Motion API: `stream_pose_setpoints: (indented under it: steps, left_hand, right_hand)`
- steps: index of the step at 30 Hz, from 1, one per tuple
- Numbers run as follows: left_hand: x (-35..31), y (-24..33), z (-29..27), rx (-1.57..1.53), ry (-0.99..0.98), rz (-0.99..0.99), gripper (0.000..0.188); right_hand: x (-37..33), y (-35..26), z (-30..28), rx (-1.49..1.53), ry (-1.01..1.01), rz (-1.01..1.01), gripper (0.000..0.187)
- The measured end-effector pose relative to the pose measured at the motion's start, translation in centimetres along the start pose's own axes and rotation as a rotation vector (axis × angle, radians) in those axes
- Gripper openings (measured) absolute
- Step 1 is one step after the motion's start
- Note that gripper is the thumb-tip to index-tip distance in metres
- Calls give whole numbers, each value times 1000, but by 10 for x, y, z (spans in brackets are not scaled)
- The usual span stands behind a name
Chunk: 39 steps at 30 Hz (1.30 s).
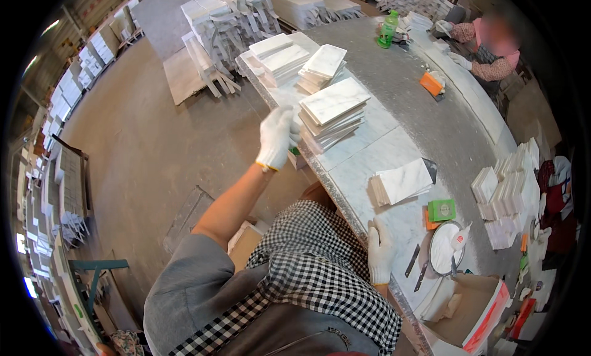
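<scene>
My left hand (pixel 280 134), in a white work glove, is raised at the table edge beside a tall stack of white marble tiles (pixel 335 103). Its fingers curl inward, and what they hold, if anything, is hidden. My right hand (pixel 380 248), gloved too, lies by the table's near edge with its fingers stretched out and nothing in them. A smaller, leaning group of marble tiles (pixel 403 182) stands a little beyond it. To its right are a green block (pixel 441 210), an orange block (pixel 431 219) and a round dish of white paste (pixel 442 251).
Two dark flat blades (pixel 420 277) lie near an open cardboard box (pixel 471 310). More tile stacks (pixel 280 54) stand at the far end. A green bottle (pixel 387 29) and an orange block (pixel 432 83) sit farther back. Across the table works another person (pixel 486 54).
</scene>
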State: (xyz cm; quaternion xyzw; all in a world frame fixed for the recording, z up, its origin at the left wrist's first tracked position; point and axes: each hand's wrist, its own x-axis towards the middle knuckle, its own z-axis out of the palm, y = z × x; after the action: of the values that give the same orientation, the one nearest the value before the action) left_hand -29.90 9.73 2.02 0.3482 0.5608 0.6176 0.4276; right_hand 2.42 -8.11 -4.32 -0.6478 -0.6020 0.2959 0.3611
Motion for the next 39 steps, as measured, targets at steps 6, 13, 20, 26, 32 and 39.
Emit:
stream_pose_setpoints:
  steps: [6,13,20,26,32,39]
  left_hand:
    - [-31,-23,27,103,0,61,79]
    - [-35,19,35,493,10,122,109]
    - [-9,-7,27,543,31,216,115]
    - [-12,4,27,639,69,294,116]
    - [-10,26,35,1042,144,684,100]
    - [13,34,46,1134,-32,593,78]
  right_hand:
    - [-1,1,3,-15,7,22,35]
    - [-1,4,5,-103,36,-29,32]
    - [-1,-5,9,-117,63,-55,30]
    - [-1,-2,10,-135,91,-83,29]
    - [-2,2,12,-129,94,-85,28]
    - [-2,6,16,-108,109,-68,28]
